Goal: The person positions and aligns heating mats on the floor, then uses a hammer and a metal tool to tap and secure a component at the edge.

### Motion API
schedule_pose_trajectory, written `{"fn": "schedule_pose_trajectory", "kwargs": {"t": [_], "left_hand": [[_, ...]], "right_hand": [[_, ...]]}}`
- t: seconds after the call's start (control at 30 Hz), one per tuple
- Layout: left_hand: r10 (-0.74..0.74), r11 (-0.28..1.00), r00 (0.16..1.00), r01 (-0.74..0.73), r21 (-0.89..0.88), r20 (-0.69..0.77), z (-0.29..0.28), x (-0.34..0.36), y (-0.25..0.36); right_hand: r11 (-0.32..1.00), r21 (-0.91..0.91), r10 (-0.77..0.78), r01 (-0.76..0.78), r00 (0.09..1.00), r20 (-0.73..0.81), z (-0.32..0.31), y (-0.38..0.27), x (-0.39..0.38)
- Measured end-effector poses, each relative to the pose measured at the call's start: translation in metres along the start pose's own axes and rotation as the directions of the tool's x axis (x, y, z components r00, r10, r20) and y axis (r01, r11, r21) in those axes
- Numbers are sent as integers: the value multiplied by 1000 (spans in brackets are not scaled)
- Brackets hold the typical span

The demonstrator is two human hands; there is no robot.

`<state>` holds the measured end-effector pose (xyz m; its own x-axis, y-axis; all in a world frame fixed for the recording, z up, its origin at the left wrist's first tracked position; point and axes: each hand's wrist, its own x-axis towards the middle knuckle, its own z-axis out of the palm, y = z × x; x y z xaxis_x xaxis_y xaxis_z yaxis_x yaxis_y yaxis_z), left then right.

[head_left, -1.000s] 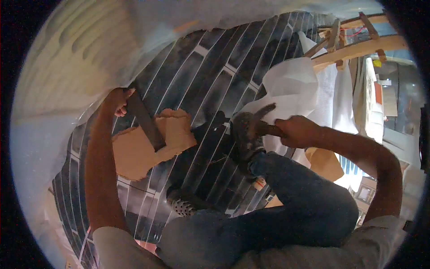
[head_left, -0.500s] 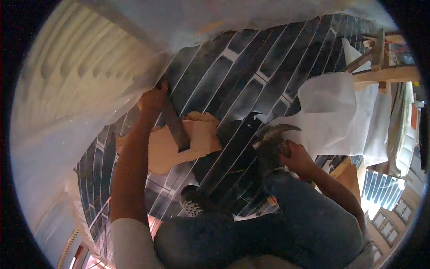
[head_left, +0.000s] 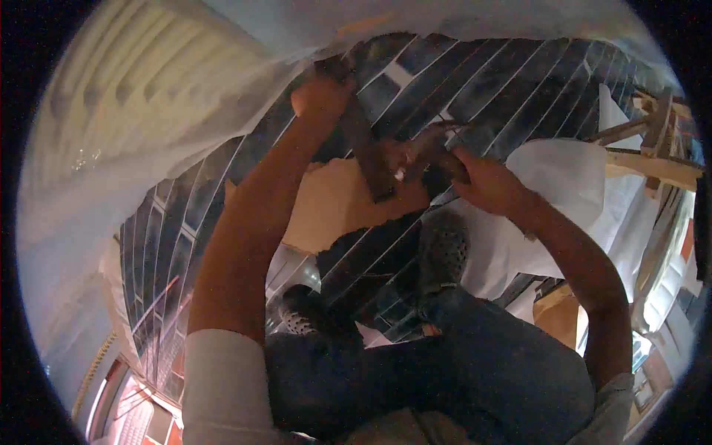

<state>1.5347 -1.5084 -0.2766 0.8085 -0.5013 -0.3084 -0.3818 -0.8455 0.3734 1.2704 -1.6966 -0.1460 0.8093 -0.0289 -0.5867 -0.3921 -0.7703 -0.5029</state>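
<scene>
Up on the dark tiled floor (head_left: 475, 96), left hand (head_left: 320, 95) clamped a stiff flat bar (head_left: 363, 144); right hand (head_left: 486, 182) gripped the hammer (head_left: 434, 152) handle, probably heavy-headed.

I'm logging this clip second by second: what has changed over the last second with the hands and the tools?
The right hand has swung the hammer from out at the right across to the flat metal bar, its head now meeting the bar. The left hand still grips the bar's top end, now higher in the view, since the camera tipped. The bar's lower end stays on the brown cardboard lying on the dark tiled floor.
</scene>
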Motion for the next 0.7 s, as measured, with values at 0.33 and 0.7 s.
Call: {"fn": "schedule_pose_trajectory", "kwargs": {"t": [0.33,0.7], "left_hand": [[50,981,992,-70,178,116,-9,-2,11],[-106,816,717,458,-351,689,-15,38,-6]], "right_hand": [[931,-237,-187,279,919,348,10,-33,83],[920,-162,-248,357,850,464,9,-5,101]]}}
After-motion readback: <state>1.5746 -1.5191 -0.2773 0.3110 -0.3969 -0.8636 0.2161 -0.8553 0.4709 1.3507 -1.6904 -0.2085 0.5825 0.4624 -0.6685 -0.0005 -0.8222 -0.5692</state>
